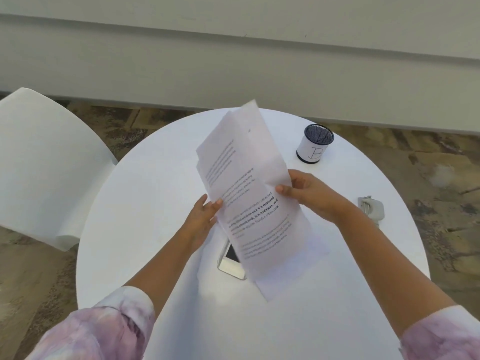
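Pink sleeves (98, 331) are framing the near edge of the round white table (130, 203), both forearms reaching forward. A smartphone (230, 262) is lying half hidden under the sheaf of printed sheets (246, 178). The sheaf is being held over the table's middle, its long axis running near to far, the far end tilting slightly left and the print facing up. The left hand (201, 219) is pinching the left edge, thumb in front and fingers behind. The right hand (311, 196) is pinching the right edge likewise. Farther right, a pen cup (314, 145) is standing.
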### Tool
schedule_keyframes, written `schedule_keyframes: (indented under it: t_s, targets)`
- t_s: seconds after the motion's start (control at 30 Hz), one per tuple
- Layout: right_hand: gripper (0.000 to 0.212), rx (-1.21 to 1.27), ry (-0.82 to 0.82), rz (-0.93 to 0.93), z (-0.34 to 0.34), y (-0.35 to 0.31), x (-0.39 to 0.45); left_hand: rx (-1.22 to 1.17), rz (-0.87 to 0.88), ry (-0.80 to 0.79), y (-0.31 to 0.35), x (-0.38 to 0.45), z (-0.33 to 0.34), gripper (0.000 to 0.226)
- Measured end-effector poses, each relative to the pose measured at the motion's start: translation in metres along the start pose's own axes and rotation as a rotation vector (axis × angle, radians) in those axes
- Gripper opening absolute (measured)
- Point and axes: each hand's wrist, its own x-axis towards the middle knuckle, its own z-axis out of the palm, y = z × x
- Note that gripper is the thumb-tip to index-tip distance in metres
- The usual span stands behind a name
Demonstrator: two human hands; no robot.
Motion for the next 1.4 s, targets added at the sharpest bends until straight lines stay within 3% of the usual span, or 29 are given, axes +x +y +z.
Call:
schedule_keyframes:
  t_s: [0.1,0.37,0.63,0.8,0.93,1.07,1.17,1.23,1.3,1.4]
  targets:
    - [0.024,0.041,0.021,-0.046,0.001,-0.002,-0.003,-0.055,0.077,-0.130,0.009,0.002,0.006,0.049]
    - [0.038,0.012,0.451,-0.144,0.000,0.012,0.004,-0.022,0.268,0.054,0.062,0.010,0.017,0.040]
    - [0.031,-0.059,0.498,-0.111,0.007,0.033,0.008,0.430,0.394,-0.022,0.067,-0.009,0.031,0.040]
    - [0.034,-0.182,0.509,-0.063,0.008,0.045,0.014,0.413,0.358,0.196,0.048,-0.001,0.037,0.024]
    - [0.019,-0.258,0.599,-0.165,-0.006,0.039,0.018,0.466,0.358,0.320,0.046,0.005,0.043,0.030]
    - [0.017,-0.247,0.634,-0.164,-0.021,0.041,0.020,0.410,0.209,0.364,0.033,0.012,0.054,0.029]
    - [0.021,-0.326,0.545,-0.025,-0.033,0.057,0.024,0.211,-0.049,0.332,0.017,0.017,0.065,0.026]
    - [0.021,-0.386,0.475,0.062,-0.041,0.069,0.026,0.217,-0.173,0.306,0.007,0.019,0.069,0.016]
    - [0.021,-0.450,0.430,0.130,-0.048,0.080,0.026,0.246,-0.229,0.324,-0.004,0.020,0.067,0.009]
    - [0.022,-0.504,0.384,0.197,-0.052,0.096,0.027,0.317,-0.236,0.390,-0.020,0.024,0.055,0.025]
